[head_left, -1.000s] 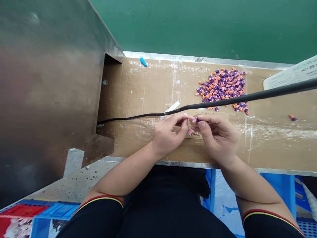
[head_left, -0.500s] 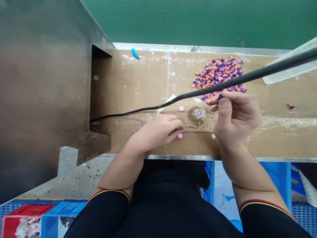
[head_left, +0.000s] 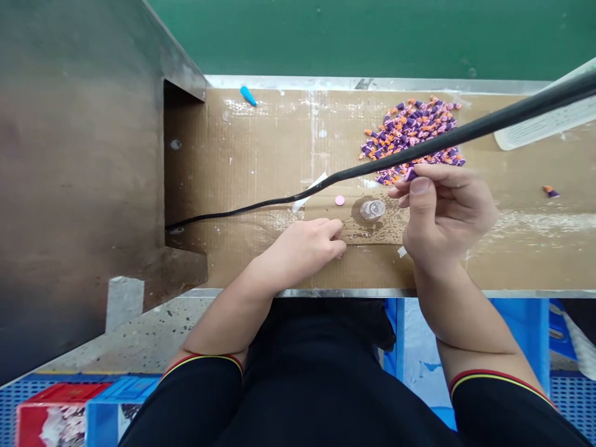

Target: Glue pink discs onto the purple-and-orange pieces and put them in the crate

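Observation:
My right hand (head_left: pixel 447 214) pinches a small purple piece (head_left: pixel 410 174) between thumb and forefinger, just below the pile of purple, pink and orange pieces (head_left: pixel 414 133). My left hand (head_left: pixel 310 248) is closed over the cardboard surface (head_left: pixel 261 161), its fingertips down where a pink disc lay; what they hold, if anything, is almost wholly hidden. Above those fingertips lies another pink disc (head_left: pixel 339 200). Between my hands a small clear cup (head_left: pixel 372 210) stands on a wet patch.
A black cable (head_left: pixel 400 160) crosses above the table from the metal housing (head_left: pixel 84 161) at left. A blue cone-shaped piece (head_left: pixel 248 95) lies at the back. One loose piece (head_left: pixel 550 191) and a white tray (head_left: pixel 544 130) are at right. Blue bins (head_left: pixel 521 335) stand below.
My left hand has come down over the lower pink disc, which no longer shows. My right hand keeps the purple piece in nearly the same place. The view has shifted slightly.

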`<move>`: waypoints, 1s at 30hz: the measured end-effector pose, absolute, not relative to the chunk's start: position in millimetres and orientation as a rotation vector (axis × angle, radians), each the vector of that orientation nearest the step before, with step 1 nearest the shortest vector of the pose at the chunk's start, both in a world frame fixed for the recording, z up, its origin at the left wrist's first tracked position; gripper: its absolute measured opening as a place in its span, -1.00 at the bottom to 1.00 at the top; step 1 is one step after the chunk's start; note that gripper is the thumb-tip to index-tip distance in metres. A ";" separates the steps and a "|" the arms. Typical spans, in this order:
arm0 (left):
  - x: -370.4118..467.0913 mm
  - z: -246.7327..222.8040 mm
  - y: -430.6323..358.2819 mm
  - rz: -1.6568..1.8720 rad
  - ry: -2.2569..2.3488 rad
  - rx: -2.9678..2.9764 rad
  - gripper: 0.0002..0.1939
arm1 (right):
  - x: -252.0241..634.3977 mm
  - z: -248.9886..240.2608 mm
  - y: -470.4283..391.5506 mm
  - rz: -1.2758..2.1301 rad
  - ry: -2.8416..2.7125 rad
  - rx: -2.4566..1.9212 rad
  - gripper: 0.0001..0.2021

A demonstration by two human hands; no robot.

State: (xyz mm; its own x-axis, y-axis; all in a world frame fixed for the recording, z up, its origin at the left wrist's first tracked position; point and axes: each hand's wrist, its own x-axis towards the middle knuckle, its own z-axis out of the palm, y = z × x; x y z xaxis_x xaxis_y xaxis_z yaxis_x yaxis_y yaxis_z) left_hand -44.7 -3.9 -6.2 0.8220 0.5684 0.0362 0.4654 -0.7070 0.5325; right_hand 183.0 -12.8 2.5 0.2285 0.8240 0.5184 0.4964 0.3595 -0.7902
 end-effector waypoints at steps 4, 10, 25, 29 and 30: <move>-47.2 3.4 -2.5 0.415 0.676 2.229 -0.76 | 184.7 2.8 -13.0 0.414 -1.407 -1.285 -0.74; -36.4 18.8 -11.5 0.864 0.908 1.373 -0.87 | 182.1 5.7 -14.5 0.388 -1.412 -1.261 -0.79; -15.4 9.1 -7.2 1.076 1.045 0.743 -0.51 | 166.4 7.5 -29.8 0.578 -1.621 -1.082 -0.84; -14.3 10.3 -10.4 1.138 0.987 0.771 -0.65 | 165.2 7.1 -30.6 0.672 -1.624 -1.018 -0.71; -14.4 10.7 -11.3 1.139 0.967 0.779 -0.68 | 165.1 6.8 -30.8 0.688 -1.621 -1.012 -0.70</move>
State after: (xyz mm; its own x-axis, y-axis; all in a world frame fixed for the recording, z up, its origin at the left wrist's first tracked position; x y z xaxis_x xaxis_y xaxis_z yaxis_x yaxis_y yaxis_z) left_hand -14.4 -11.3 10.7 0.1246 0.9670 -0.2222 -0.3764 0.2533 0.8912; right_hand 165.1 -30.8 6.8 -0.0860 0.8778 0.4712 0.2705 0.4758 -0.8369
